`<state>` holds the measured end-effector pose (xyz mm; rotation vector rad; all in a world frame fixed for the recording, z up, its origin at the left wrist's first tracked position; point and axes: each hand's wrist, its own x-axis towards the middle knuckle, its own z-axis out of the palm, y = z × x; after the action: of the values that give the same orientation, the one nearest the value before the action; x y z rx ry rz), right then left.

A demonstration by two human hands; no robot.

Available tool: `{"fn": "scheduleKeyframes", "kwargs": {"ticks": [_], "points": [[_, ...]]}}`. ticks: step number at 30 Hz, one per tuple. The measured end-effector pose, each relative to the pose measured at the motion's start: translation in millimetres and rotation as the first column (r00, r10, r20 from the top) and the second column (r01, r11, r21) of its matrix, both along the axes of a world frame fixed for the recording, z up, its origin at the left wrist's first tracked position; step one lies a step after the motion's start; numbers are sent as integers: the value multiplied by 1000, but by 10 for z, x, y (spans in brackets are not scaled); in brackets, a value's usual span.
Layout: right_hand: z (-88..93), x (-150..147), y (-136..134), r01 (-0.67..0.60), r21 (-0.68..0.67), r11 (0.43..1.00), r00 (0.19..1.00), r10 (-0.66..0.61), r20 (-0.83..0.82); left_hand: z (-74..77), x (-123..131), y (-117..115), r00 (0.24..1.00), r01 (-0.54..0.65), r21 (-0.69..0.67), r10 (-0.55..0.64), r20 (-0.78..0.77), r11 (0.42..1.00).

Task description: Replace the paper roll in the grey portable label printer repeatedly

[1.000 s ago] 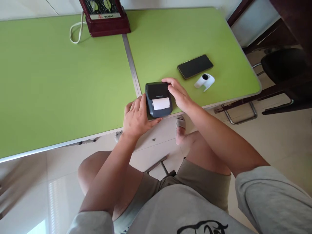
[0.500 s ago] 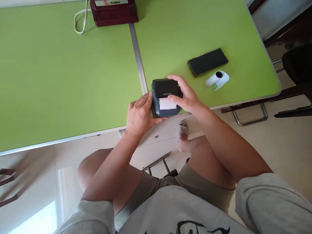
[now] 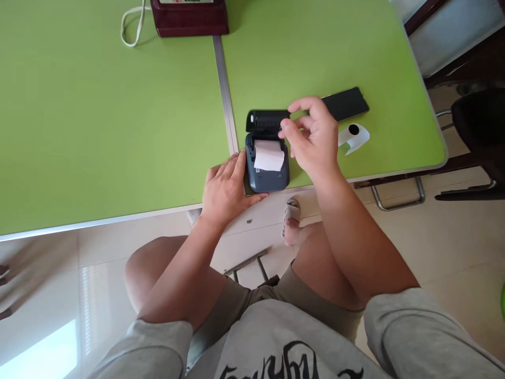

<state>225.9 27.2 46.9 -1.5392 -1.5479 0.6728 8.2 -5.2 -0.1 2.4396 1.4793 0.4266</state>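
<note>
A small dark grey printer (image 3: 265, 179) sits at the near edge of the green table (image 3: 98, 131). Its lid (image 3: 265, 119) stands open and a white paper roll (image 3: 270, 156) shows inside. My left hand (image 3: 224, 185) presses against the printer's left side, thumb at its front corner. My right hand (image 3: 313, 141) hovers just right of the open lid, fingers curled and apart, with nothing visible in them.
A black phone (image 3: 347, 102) and a white paper roll (image 3: 353, 136) lie to the right behind my right hand. A dark red device (image 3: 191, 17) with a white cord (image 3: 132, 23) stands at the table's far edge. A dark chair (image 3: 477, 113) is at the right.
The printer's lid was shut and has swung open, baring the paper roll. My right hand has lifted off the lid and moved right. The left hand stays on the printer's side.
</note>
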Motion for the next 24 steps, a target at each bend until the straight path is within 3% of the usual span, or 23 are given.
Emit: {"fn": "scheduleKeyframes", "kwargs": {"ticks": [3, 8, 12, 15, 17, 21, 24], "points": [[44, -41, 54, -45, -39, 998, 979, 52, 199, -20, -8, -7, 1000, 17, 13, -17, 23, 1000], [161, -59, 96, -146, -146, 979, 844, 200, 497, 4, -8, -25, 1000, 24, 16, -24, 3, 1000], [253, -88, 53, -199, -151, 968, 815, 249, 523, 24, -1, -35, 1000, 19, -2, -19, 9, 1000], [276, -107, 47, -143, -237, 961, 797, 254, 548, 27, 3, -34, 1000, 18, -6, -18, 3, 1000], [274, -107, 72, -119, -292, 949, 771, 274, 575, 25, 3, -30, 1000, 25, 0, -25, -3, 1000], [242, -103, 173, -190, -356, 915, 719, 377, 584, 5, -5, -17, 1000, 29, 18, -29, 6, 999], [204, -114, 253, -208, -369, 906, 729, 395, 560, -20, -10, -1, 1000, 12, 29, -13, 28, 1000]]}}
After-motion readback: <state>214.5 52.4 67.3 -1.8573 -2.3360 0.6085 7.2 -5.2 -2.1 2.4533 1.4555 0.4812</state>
